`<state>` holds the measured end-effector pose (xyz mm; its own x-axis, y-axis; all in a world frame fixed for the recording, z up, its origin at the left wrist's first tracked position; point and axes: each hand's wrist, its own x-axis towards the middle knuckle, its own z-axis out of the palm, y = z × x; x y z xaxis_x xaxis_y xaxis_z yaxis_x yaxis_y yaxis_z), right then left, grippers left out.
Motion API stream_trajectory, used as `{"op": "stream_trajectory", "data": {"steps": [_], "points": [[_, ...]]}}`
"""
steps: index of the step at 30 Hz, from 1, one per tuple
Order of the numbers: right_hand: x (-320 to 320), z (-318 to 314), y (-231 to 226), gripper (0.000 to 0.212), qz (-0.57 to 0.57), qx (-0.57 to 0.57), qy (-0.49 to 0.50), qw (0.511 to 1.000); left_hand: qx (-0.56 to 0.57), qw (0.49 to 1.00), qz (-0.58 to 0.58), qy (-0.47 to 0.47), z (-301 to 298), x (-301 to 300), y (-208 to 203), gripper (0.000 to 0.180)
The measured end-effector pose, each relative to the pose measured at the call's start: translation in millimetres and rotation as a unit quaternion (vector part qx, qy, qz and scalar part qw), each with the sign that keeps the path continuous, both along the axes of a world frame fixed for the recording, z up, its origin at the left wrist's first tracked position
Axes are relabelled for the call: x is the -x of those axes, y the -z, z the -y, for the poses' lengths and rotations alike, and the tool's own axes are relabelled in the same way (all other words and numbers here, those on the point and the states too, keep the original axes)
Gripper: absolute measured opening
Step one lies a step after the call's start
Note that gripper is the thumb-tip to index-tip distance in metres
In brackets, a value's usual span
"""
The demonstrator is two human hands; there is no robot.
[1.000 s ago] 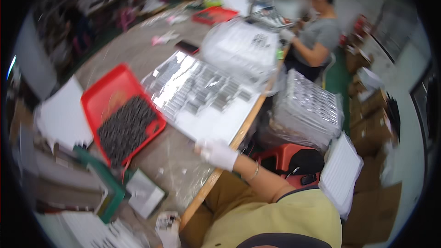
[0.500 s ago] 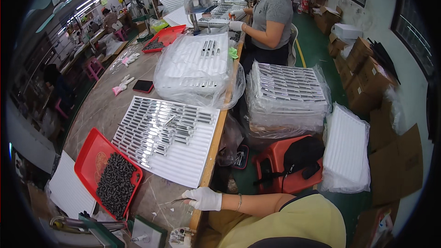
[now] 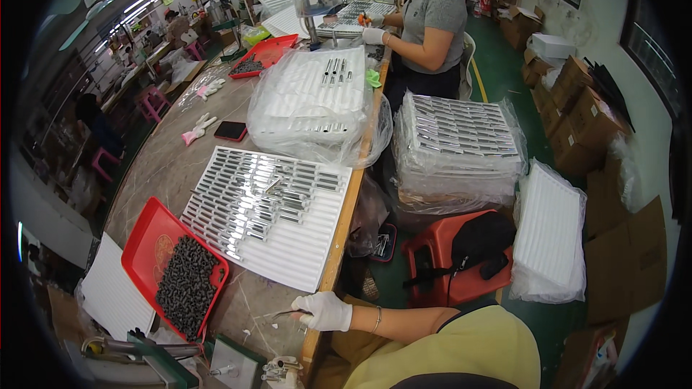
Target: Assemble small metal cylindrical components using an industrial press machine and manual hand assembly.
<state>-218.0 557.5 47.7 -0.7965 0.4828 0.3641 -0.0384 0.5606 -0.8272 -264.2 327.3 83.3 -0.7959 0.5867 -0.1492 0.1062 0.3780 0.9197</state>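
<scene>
My right hand [image 3: 328, 312], in a white glove, is closed around what looks like a pair of thin metal tweezers [image 3: 283, 313] at the table's front edge. Its tip points left over the tabletop. A pale glove-like shape at the lower edge appears to be my left hand [image 3: 282, 371]. Its fingers look curled, but most of it is cut off and any held thing is unclear. Beyond the right hand, a white ridged sheet [image 3: 310, 252] bears rows of shiny metal tubes [image 3: 241, 191]. A red tray [image 3: 140, 256] holds many small dark grey pieces [image 3: 189, 284].
Green-edged equipment [image 3: 234, 360] stands at the lower left. Farther back are a phone [image 3: 231, 130], a plastic-wrapped stack of sheets [image 3: 306, 104] and a co-worker [image 3: 432, 25]. A red stool [image 3: 425, 252] and a wrapped stack of tube-filled sheets [image 3: 461, 162] stand right of the table.
The whole view has shifted slightly to the right. My right hand keeps its grip on the tweezers near the table edge. The shape at the lower edge has moved slightly left relative to the table.
</scene>
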Motion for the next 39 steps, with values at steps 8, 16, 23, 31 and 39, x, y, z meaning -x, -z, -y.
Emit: {"op": "stream_trajectory", "data": {"steps": [8, 16, 23, 31, 39], "points": [[2.6, -0.4, 3.8, 0.018, 0.001, -0.035, 0.006, 0.999, 0.124, 0.961, -0.210, 0.126, 6.5, 7.2, 7.5, 0.028], [0.3, 4.0, -9.8, 0.017, 0.032, -0.038, 0.003, 0.999, -0.202, 0.975, 0.076, -0.052, -0.4, 5.7, 26.8, 0.015], [2.0, 6.2, -7.4, 0.015, 0.027, 0.018, 0.005, 0.999, -0.221, 0.972, 0.058, -0.056, 1.3, 4.1, 33.3, 0.015], [2.5, 10.2, -7.4, 0.020, 0.045, 0.056, 0.005, 0.997, -0.217, 0.971, 0.078, -0.063, 5.7, -1.2, 27.6, 0.017], [29.9, -0.3, -26.8, 0.015, 0.159, 0.113, -0.062, 0.979, -0.215, 0.975, 0.046, -0.032, 12.7, -4.8, 24.9, 0.017]]}}
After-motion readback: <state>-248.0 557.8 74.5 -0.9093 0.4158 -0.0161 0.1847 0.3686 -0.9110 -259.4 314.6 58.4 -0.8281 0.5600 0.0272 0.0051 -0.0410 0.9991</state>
